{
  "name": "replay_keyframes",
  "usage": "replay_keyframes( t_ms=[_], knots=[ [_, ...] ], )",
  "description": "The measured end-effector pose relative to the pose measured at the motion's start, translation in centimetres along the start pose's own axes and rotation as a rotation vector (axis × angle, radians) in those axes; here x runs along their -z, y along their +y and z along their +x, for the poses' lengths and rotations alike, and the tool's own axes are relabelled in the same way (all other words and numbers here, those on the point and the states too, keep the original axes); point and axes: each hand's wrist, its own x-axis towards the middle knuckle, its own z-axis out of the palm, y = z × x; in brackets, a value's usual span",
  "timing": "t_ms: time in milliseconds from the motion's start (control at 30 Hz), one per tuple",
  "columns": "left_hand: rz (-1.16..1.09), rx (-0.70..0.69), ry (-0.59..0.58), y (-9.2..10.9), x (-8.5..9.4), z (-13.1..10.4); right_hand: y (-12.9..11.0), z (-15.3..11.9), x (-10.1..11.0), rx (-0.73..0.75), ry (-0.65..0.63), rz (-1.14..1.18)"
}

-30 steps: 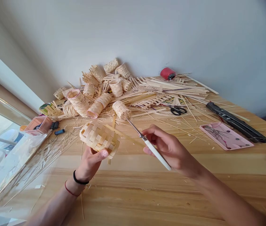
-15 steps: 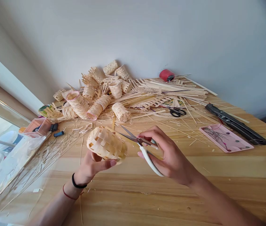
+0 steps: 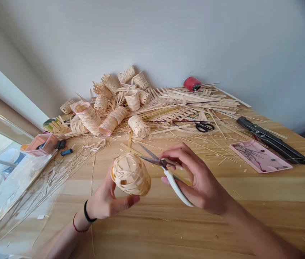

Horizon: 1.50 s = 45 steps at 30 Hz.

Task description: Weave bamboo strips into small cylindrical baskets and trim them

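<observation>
My left hand grips a small woven basket made of pale flat strips, its closed woven end tilted towards me. The thumb lies along the basket's lower side, while the other fingers are mostly hidden behind it. In my right hand is a pair of scissors with white handles. Their blades stand apart and point left, the lower one close to the basket's upper right edge. Whether that blade touches the weave I cannot tell.
Several woven baskets and loose strips are heaped along the wall. Black-handled scissors lie before a red thread spool. To the right are a pink tray with pins and a long black tool. A pink box stands left.
My left hand has turned the basket, so its closed end now faces me more than its side. The scissors have shifted slightly right and down, blades still apart.
</observation>
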Motion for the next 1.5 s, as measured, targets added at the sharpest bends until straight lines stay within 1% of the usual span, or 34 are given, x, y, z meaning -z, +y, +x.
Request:
replay_keyframes(
  t_ms=[133, 200, 300, 400, 533, 700, 833, 1033, 1200, 1400, 1500],
  knots=[
    [-0.087, 0.05, 0.03, -0.7, 0.5, 0.0, 0.4, 0.1, -0.2, -0.111, 0.013, 0.056],
    [-0.137, 0.052, 0.038, -0.9, 0.5, -0.1, 0.5, 0.3, -0.2, -0.153, -0.014, 0.073],
    [-0.208, 0.062, 0.026, -1.0, 0.4, -0.3, 0.5, 0.4, -0.1, -0.178, -0.077, 0.125],
    [-0.283, 0.077, 0.039, -0.8, 0.3, -0.3, 0.3, 0.3, 0.0, -0.165, -0.107, 0.14],
    [-0.356, 0.096, 0.051, -0.6, 0.1, -0.2, 0.1, 0.1, -0.1, -0.118, -0.106, 0.118],
    [-0.288, 0.062, 0.017, -0.3, -0.3, -0.1, -0.2, 0.2, -0.5, -0.099, -0.112, 0.119],
    [-0.244, 0.038, 0.017, 0.0, -0.5, 0.0, -0.1, 0.3, -0.6, -0.096, -0.103, 0.09],
    [-0.236, 0.027, -0.012, 0.3, -0.5, 0.1, -0.1, 0.4, -0.7, -0.085, -0.069, 0.081],
    [-0.273, 0.025, -0.023, 0.2, -0.6, 0.1, -0.1, 0.5, -0.9, -0.096, -0.073, 0.098],
    [-0.381, 0.106, -0.108, -0.9, -0.4, -0.3, 0.0, 0.4, -1.0, -0.114, -0.071, 0.116],
    [-0.457, 0.133, -0.16, -1.1, -0.5, -0.2, 0.0, 0.4, -0.9, -0.125, -0.079, 0.107]
  ],
)
